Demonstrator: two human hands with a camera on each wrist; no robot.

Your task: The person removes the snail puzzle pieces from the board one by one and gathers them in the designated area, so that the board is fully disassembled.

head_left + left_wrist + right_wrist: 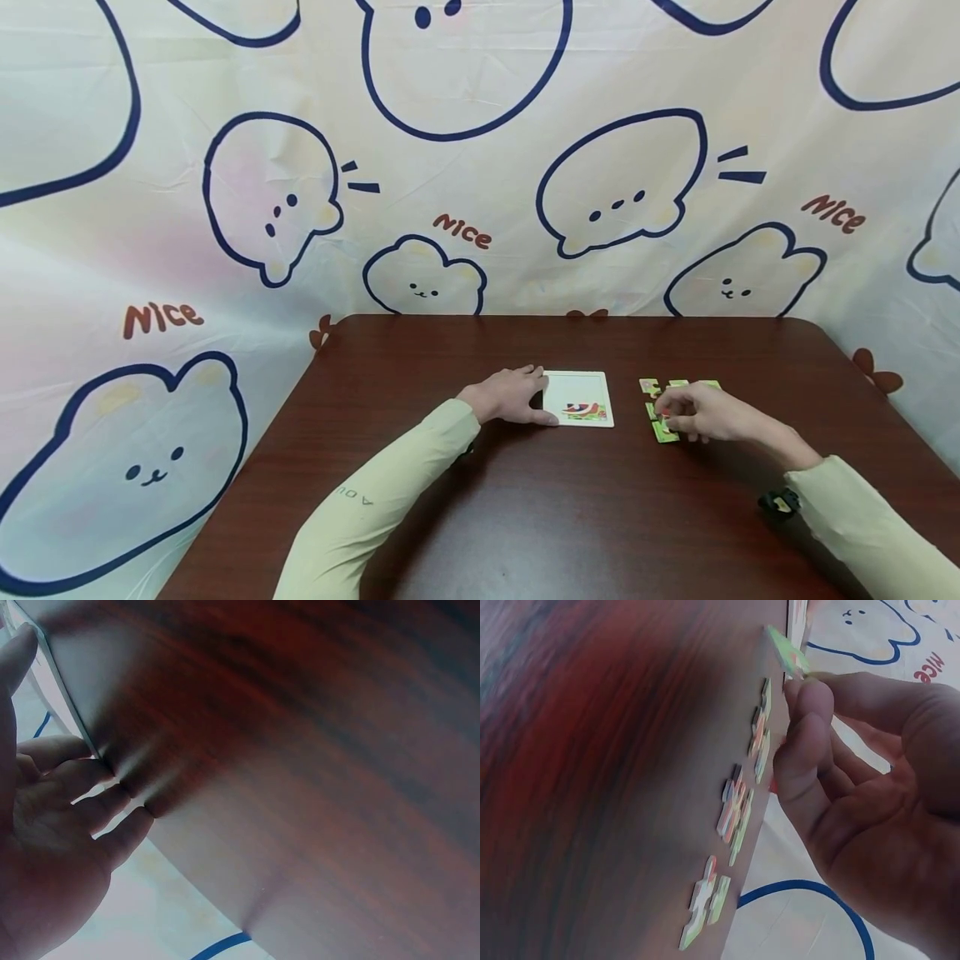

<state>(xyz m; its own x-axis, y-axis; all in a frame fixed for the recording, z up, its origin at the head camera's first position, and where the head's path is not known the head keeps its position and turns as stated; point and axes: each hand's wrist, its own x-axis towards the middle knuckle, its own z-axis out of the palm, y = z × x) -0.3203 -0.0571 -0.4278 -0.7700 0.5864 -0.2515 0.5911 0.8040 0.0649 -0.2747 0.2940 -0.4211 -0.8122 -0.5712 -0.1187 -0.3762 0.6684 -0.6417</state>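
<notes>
A white puzzle board (573,390) lies on the table, with a few joined, coloured pieces (585,412) in its near right corner. At its left edge rests my left hand (514,395), fingers spread and fairly straight; the left wrist view shows the fingertips (142,814) down at the tabletop by the board's edge. To the right of the board, my right hand (708,414) pinches a green puzzle piece (786,651) between thumb and fingers, raised off the table. Several loose green puzzle pieces (739,817) lie below that hand, partly hidden by it in the head view.
The dark brown wooden table (555,517) has rounded far corners. Behind it and at the sides hangs a pale cloth (510,192) printed with blue bear outlines. A dark wrist strap (780,503) shows at the right cuff.
</notes>
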